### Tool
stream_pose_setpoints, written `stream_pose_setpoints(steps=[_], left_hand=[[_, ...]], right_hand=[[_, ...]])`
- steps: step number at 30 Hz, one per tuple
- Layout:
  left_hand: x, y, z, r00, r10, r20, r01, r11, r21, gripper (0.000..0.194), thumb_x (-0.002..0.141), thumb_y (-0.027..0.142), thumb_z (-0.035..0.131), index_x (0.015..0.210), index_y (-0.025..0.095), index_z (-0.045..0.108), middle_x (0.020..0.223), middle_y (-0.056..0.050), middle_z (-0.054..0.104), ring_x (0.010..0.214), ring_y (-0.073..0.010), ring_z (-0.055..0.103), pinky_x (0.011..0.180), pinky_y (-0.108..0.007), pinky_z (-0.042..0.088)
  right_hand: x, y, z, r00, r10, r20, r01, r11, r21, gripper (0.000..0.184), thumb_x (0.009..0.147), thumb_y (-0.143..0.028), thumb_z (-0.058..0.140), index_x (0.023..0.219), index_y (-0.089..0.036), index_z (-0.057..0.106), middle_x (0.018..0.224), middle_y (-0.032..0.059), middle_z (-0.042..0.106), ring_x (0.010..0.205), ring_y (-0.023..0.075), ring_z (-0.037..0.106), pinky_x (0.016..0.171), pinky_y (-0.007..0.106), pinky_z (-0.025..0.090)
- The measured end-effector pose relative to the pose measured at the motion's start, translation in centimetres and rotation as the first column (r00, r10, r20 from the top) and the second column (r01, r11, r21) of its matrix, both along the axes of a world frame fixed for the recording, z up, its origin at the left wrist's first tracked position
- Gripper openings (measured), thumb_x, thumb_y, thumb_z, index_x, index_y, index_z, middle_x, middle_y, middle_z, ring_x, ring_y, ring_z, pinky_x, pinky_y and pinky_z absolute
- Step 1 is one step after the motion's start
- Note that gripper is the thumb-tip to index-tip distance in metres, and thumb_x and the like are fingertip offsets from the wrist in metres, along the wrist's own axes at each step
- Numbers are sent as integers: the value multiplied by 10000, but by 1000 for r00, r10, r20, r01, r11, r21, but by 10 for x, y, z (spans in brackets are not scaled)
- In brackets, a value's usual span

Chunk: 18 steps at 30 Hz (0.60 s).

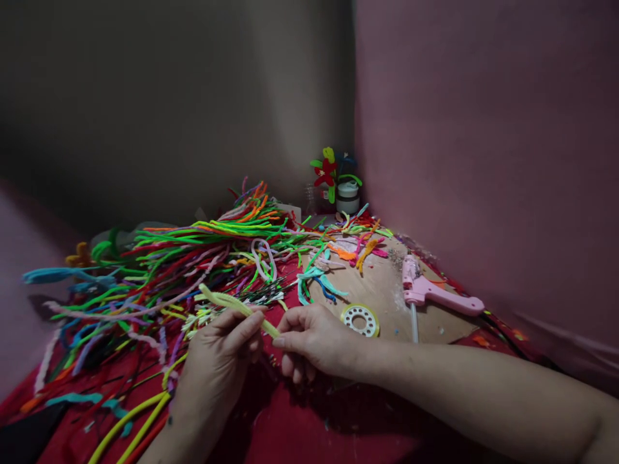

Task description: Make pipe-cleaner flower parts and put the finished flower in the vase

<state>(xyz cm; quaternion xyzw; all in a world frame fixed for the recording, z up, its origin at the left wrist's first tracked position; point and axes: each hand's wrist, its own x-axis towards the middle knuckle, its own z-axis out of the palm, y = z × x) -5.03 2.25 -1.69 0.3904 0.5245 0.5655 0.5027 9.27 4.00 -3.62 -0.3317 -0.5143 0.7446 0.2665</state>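
Observation:
A pale yellow pipe cleaner piece [227, 299], made of strands lying side by side, spans both hands above the red cloth. My left hand [227, 345] pinches its middle between thumb and fingers, and the far end sticks out up and to the left. At its near end, the fingertips of my right hand [312, 341] are closed on it, thumb on top. Whether the strands are twisted together is hard to make out. Just beyond my right hand lies a tape roll [360, 321] with a white perforated core.
Pipe cleaners [213, 235] of many colours are heaped at the left and back. A pink glue gun [438, 295] rests on a cardboard sheet [377, 283] at right. Behind stand a lidded jar [347, 198] and a red pipe cleaner flower [325, 173]. Walls close off the back and right.

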Motion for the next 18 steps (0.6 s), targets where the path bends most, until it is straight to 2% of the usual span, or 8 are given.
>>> stream_pose_setpoints(steps=[6,10,13,18], left_hand=[[2,2,2,995,9,104,-6,1000,-28,240,508,260,822,640,133,667,449,65,459,387,-27,371,374,-151,289],[5,2,7,987,21,158,-19,1000,-16,263,475,206,832,661,118,667,494,57,502,394,-19,389,370,-140,296],[7,1,8,984,38,174,-39,999,7,224,522,185,812,661,114,652,500,64,487,391,-9,374,368,-134,288],[5,-1,4,987,-43,156,39,999,28,151,650,206,746,672,136,614,454,72,429,388,-30,355,376,-158,285]], right_hand=[[2,0,3,1000,10,-6,-10,1000,7,139,820,-219,541,706,-163,485,464,-59,562,322,59,477,317,139,351],[4,0,4,999,-15,-48,15,1000,-5,102,811,-193,524,719,-162,491,461,-57,565,334,62,486,324,141,361],[5,-1,3,997,3,-72,-4,1000,-16,109,798,-201,532,706,-159,491,482,-42,584,340,68,498,312,142,360],[4,-2,0,992,26,-121,-31,999,-39,152,789,-290,558,746,-150,518,531,-5,616,396,95,550,339,160,384]])
